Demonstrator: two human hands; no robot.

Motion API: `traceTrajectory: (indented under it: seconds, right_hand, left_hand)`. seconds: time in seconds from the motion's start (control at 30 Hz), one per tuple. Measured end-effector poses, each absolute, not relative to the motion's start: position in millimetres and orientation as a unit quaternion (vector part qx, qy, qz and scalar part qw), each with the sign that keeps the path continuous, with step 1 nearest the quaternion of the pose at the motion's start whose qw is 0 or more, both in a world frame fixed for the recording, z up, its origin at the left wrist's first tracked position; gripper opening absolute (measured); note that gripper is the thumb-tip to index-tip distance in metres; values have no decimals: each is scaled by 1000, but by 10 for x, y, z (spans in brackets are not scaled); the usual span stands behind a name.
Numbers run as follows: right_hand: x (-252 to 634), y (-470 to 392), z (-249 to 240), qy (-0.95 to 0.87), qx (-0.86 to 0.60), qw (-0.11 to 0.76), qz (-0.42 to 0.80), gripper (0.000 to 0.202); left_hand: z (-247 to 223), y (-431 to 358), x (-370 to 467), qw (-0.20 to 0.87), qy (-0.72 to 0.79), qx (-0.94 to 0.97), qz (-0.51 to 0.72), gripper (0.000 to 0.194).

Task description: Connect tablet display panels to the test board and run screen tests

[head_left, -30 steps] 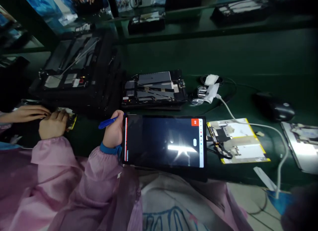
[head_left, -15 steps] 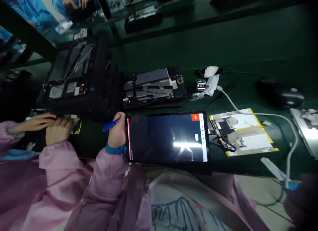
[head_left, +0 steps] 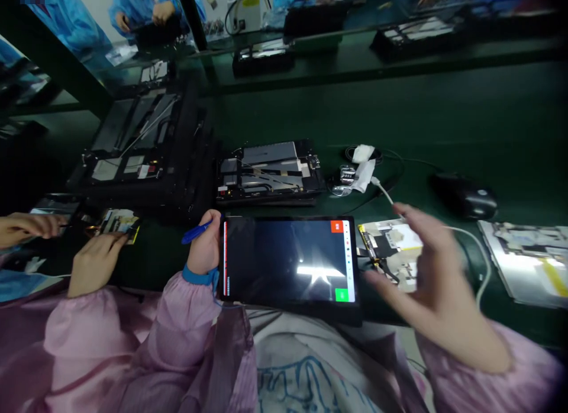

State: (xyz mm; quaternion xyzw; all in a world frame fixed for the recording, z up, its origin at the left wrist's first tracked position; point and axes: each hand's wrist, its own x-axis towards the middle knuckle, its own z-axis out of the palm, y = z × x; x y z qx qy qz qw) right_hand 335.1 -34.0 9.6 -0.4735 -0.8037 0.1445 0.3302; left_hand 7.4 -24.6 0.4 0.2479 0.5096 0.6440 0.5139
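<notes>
Right hand (head_left: 444, 297), empty and spread wide beside the display module (head_left: 284, 259), could, sweeping low, snag the white cable (head_left: 488, 264) or jar the yellow-edged circuit assembly (head_left: 390, 240).

Bare green bench (head_left: 377, 111) leaves a hand's passage at 1 o'clock from the tablet (head_left: 279, 253), beyond a taped cable bundle (head_left: 364, 175). A low stack of opened units (head_left: 266, 171) blocks 12, a tall stack (head_left: 133, 141) 10, a mouse (head_left: 465, 197) 2. At 3, a white cable (head_left: 489, 265) curves beyond the right hand (head_left: 444, 297); a co-worker's hands (head_left: 94, 262) occupy 9.
</notes>
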Motion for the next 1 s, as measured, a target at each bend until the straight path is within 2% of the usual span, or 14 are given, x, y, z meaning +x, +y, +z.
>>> traceTrajectory:
  seconds: [0.13,0.2,0.33,0.4,0.43,0.5,0.63,0.8,1.0]
  right_hand:
    - [3302,-522,-238,-827,-484,246,149,82]
    - [3317,-583,-330,-821,-502,234,136,84]
    - [3530,-468,-363,-758,-532,341,159,83]
    - [3697,-318,-394,-702,-579,384,160,70]
    - [3772,-237,-423,-688,-599,379,155,61]
    - [3876,-93,-503,-708,-608,330,142,49]
    - [3882,36,-643,-789,-562,236,73,50]
    - [3831,26,-635,-815,-542,204,-9,41]
    - [3885,122,-488,-840,-523,146,-6,32]
  left_hand:
    - [12,-230,75,516,523,247,632,26]
    - [16,-216,75,508,539,245,625,28]
    - [16,-183,61,491,551,251,626,32]
    - [14,-167,53,483,555,248,630,32]
    - [14,-159,50,479,558,245,632,32]
    - [17,-148,47,472,562,241,635,32]
    - [29,-140,44,483,569,246,618,35]
    - [10,-121,36,479,582,249,608,33]
    - [-5,-95,30,480,584,239,609,32]
